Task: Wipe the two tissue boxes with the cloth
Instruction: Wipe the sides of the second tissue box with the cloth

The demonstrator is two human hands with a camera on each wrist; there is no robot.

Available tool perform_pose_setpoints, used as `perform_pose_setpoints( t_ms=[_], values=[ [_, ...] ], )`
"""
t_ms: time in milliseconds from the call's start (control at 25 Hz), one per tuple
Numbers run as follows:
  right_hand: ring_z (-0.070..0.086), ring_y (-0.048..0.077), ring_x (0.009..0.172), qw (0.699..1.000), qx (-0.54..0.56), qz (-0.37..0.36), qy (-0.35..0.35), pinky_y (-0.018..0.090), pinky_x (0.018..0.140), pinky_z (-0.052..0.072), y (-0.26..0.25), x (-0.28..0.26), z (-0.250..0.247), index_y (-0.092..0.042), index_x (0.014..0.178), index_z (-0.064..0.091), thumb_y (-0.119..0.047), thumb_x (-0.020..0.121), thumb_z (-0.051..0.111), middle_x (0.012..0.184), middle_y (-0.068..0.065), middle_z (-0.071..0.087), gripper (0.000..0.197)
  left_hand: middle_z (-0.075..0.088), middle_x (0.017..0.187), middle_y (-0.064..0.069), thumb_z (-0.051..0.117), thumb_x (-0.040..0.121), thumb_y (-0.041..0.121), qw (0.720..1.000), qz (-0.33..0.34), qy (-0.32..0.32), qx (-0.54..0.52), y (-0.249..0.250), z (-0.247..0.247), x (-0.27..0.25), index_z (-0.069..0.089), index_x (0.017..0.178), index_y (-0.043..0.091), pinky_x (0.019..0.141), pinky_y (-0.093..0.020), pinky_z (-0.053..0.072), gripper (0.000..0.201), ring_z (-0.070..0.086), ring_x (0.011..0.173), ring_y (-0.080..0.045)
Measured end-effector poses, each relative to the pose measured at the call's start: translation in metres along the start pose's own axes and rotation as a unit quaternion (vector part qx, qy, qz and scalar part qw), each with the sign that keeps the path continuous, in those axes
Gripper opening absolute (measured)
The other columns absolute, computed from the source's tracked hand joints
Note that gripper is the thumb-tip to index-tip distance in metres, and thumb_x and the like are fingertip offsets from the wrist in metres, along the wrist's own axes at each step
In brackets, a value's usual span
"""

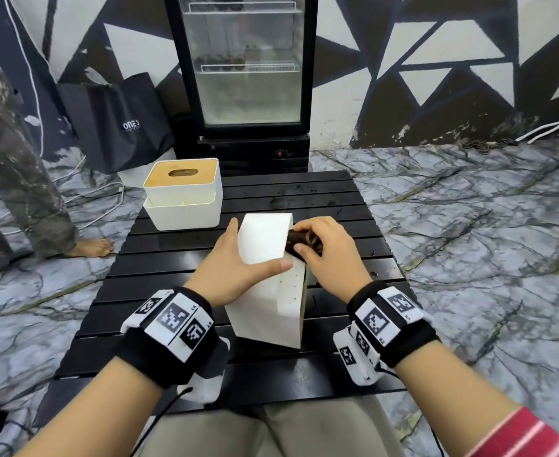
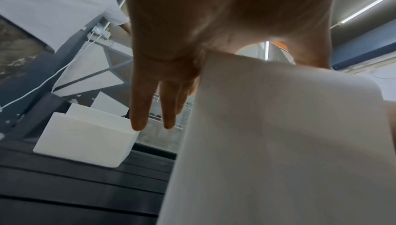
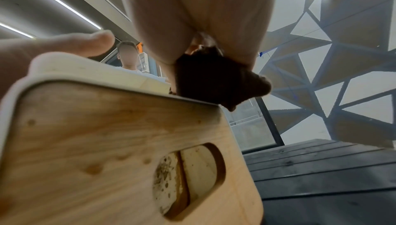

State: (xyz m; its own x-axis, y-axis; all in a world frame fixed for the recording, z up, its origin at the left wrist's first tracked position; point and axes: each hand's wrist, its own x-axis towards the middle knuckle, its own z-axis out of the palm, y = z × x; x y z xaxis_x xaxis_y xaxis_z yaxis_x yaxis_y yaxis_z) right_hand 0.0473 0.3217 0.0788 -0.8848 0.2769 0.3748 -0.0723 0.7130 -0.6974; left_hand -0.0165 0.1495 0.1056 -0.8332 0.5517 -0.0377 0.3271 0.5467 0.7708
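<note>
A white tissue box (image 1: 265, 278) with a wooden slotted lid (image 3: 120, 152) is tipped on its side on the black slatted table (image 1: 172, 258), lid facing right. My left hand (image 1: 238, 262) holds it across the top, thumb on the near side and fingers (image 2: 139, 106) down its far side. My right hand (image 1: 324, 249) grips a bunched dark brown cloth (image 1: 301, 242) and presses it on the box's upper right edge, by the lid rim (image 3: 214, 83). A second white tissue box (image 1: 184, 192) with a wooden lid stands upright at the table's back left (image 2: 85, 140).
A glass-door fridge (image 1: 245, 70) stands behind the table, a dark bag (image 1: 119, 123) to its left. Another person's leg and bare foot (image 1: 90, 249) are on the marble floor at left. White cables (image 1: 103, 199) trail there. The table's right half is bare slats.
</note>
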Motion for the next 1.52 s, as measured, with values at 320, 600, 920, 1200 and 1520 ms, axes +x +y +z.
perform_pose_setpoints(
  t_ms=[320, 600, 920, 1200, 1520],
  values=[
    [0.034, 0.001, 0.122, 0.998, 0.044, -0.037, -0.011, 0.007, 0.103, 0.021, 0.006, -0.027, 0.014, -0.017, 0.121, 0.056, -0.009, 0.087, 0.058, 0.122, -0.013, 0.046, 0.035, 0.049, 0.114, 0.019, 0.069, 0.053, 0.053, 0.999, 0.014, 0.030, -0.028, 0.000, 0.007, -0.002, 0.040, 0.123, 0.035, 0.077, -0.020, 0.036, 0.078, 0.048, 0.105, -0.006],
    [0.042, 0.012, 0.119, 0.999, 0.027, -0.023, -0.015, 0.006, 0.096, 0.023, 0.010, 0.006, 0.015, -0.011, 0.123, 0.054, -0.005, 0.087, 0.053, 0.128, 0.002, 0.050, 0.036, 0.044, 0.101, 0.031, 0.079, 0.060, 0.043, 0.998, 0.018, 0.042, -0.041, 0.002, 0.008, -0.006, 0.035, 0.113, 0.039, 0.073, -0.008, 0.033, 0.069, 0.046, 0.102, -0.004],
    [0.036, 0.003, 0.124, 0.996, 0.069, -0.046, -0.036, 0.009, 0.105, 0.023, 0.014, -0.018, 0.012, -0.017, 0.126, 0.052, -0.008, 0.088, 0.054, 0.125, -0.013, 0.045, 0.038, 0.047, 0.109, 0.025, 0.078, 0.059, 0.044, 0.998, 0.030, 0.033, -0.048, -0.001, 0.008, -0.004, 0.040, 0.125, 0.034, 0.074, -0.006, 0.032, 0.076, 0.046, 0.104, -0.004],
    [0.036, 0.002, 0.117, 0.998, 0.051, -0.041, -0.014, 0.004, 0.101, 0.021, 0.008, -0.008, 0.021, -0.012, 0.125, 0.052, -0.006, 0.087, 0.053, 0.128, -0.001, 0.049, 0.038, 0.048, 0.102, 0.026, 0.078, 0.058, 0.043, 0.997, 0.027, 0.048, -0.063, -0.002, 0.010, -0.004, 0.040, 0.118, 0.035, 0.074, -0.009, 0.035, 0.071, 0.048, 0.102, -0.007],
    [0.040, 0.008, 0.120, 0.997, 0.063, -0.031, -0.033, 0.006, 0.099, 0.025, 0.016, -0.003, 0.010, -0.014, 0.123, 0.054, -0.005, 0.089, 0.053, 0.123, -0.009, 0.047, 0.036, 0.049, 0.117, 0.017, 0.075, 0.057, 0.045, 0.997, 0.039, 0.033, -0.064, -0.002, 0.009, -0.004, 0.039, 0.120, 0.038, 0.076, -0.009, 0.034, 0.073, 0.047, 0.105, -0.006]
  ],
)
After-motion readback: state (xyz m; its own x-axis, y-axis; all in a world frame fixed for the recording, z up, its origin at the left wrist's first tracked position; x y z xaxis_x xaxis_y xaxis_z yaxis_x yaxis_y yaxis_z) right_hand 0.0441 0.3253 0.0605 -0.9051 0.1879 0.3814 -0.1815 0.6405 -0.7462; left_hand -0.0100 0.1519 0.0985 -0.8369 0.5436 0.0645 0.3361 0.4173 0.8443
